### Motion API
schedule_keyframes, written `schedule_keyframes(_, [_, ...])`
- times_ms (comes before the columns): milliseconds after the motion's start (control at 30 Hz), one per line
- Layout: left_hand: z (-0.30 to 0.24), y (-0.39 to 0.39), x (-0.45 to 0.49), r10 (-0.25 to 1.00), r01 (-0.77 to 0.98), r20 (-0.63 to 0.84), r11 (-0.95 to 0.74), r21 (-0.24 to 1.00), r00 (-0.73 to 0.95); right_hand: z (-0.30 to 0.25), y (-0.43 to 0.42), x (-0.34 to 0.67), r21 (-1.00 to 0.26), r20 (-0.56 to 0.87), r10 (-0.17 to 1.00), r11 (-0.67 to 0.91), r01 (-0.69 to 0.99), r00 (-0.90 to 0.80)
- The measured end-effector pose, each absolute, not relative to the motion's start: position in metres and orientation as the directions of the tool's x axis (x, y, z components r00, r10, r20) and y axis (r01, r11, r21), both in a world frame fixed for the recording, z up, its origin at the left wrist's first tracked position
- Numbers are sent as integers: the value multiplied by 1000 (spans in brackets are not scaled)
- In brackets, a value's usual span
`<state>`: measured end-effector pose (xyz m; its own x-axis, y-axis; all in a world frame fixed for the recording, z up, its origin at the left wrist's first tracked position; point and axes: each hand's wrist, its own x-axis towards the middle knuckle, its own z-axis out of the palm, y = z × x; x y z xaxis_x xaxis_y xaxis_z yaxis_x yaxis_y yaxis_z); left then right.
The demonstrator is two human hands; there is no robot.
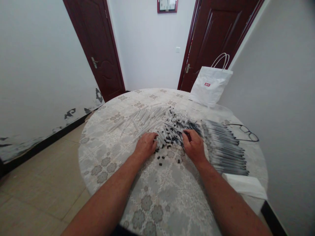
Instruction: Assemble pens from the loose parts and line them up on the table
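My left hand (pixel 147 144) rests at the near left side of a heap of pen parts, fingers curled against short white pieces (pixel 161 140). My right hand (pixel 194 146) is at the heap's right side, thumb and fingers closed beside thin dark pen refills (pixel 194 126). Whatever either hand pinches is too small or hidden to name. Behind my left hand lie long translucent white pen barrels (pixel 150 118), spread loosely. Small black plugs (pixel 160 164) are scattered on the cloth between my wrists. Right of my right hand, many grey-clear pens (pixel 227 150) lie side by side in a row.
The round table wears a patterned lace tablecloth (pixel 108 183). A pair of eyeglasses (pixel 246 131) lies beyond the row of pens. At the back right stands a white paper bag (pixel 211 85); a white box (pixel 243 186) sits by my right forearm. A wall borders the right side.
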<state>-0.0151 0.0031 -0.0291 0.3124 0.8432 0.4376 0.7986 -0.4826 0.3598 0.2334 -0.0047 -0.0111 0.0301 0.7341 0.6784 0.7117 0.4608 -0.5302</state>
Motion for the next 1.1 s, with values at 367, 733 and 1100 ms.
schedule_keyframes(367, [-17,-2,20,754,761,444,-613,212,484,-18,3,239,-538,691,720,461,706,56])
schedule_keyframes(733, [-16,10,48,788,854,383,-520,-5,482,-18,3,235,-555,680,733,489,673,28])
schedule_keyframes(1100, [9,4,-3,927,384,367,-366,848,72,-12,-3,229,-567,684,729,524,635,9])
